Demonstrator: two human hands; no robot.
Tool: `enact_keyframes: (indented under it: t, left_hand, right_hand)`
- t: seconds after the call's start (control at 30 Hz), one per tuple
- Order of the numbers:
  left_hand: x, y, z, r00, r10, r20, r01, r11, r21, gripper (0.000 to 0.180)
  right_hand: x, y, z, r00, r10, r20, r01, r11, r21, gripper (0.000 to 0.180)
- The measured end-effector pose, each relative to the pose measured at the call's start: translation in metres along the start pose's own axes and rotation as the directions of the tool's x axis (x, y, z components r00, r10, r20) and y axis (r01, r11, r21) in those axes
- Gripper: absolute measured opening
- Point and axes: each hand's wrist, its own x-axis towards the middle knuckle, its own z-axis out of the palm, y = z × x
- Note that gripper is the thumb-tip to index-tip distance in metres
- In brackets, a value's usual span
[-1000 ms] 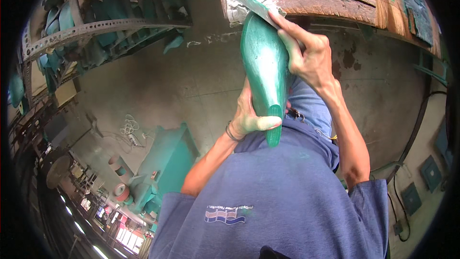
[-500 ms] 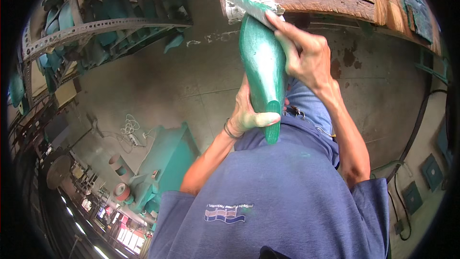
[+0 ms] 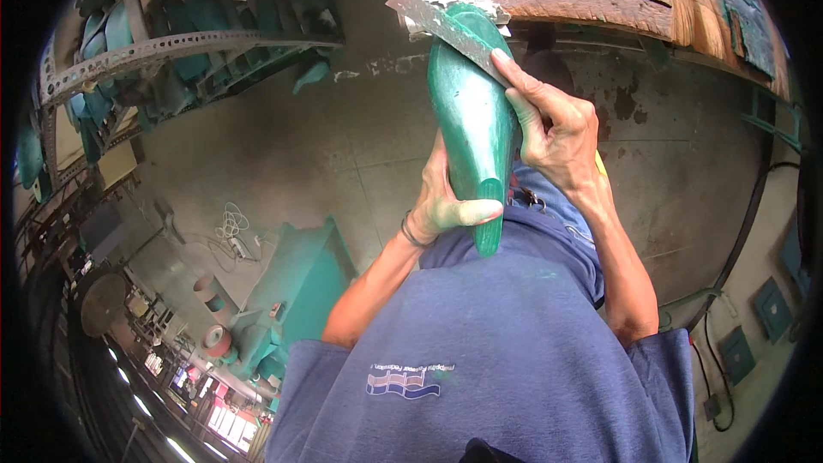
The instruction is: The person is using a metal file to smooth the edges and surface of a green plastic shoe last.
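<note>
A glossy green shoe last points away from me, its far end against a white-coated pad at the workbench edge and its near end by my shirt. My left hand is wrapped around the near part from the left, thumb across the top. In my right hand is the near end of a flat grey metal file, pinched between thumb and fingers. The file lies slantwise across the last's far part, its free end toward the far left. The underside of the last is hidden.
The wooden workbench spans the top, with the white pad on its edge. A perforated metal rack at the far left holds several green lasts. A green machine stands at the lower left, near a white cable on the floor.
My right hand has drawn the file toward me and to the right across the last. My left hand and the last have stayed in place.
</note>
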Motion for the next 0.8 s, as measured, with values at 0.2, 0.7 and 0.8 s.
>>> enact_keyframes:
  t: [0.2, 0.7, 0.8]
  left_hand:
    - [0.007, -0.008, 0.0, 1.0, 0.003, 0.029, -0.001, 0.997, -0.083, 0.125]
    - [0.004, 0.002, -0.004, 0.998, -0.018, 0.06, 0.026, 0.991, -0.132, 0.125]
    - [0.006, 0.001, -0.003, 0.997, -0.015, 0.076, 0.025, 0.991, -0.129, 0.124]
  right_hand:
    - [0.031, 0.006, 0.006, 0.998, -0.014, -0.067, 0.011, 0.999, -0.032, 0.046]
    - [0.004, 0.007, -0.006, 0.999, 0.031, 0.024, -0.034, 0.989, 0.141, 0.048]
    - [0.006, 0.016, -0.011, 0.998, -0.05, -0.035, 0.055, 0.981, 0.184, 0.046]
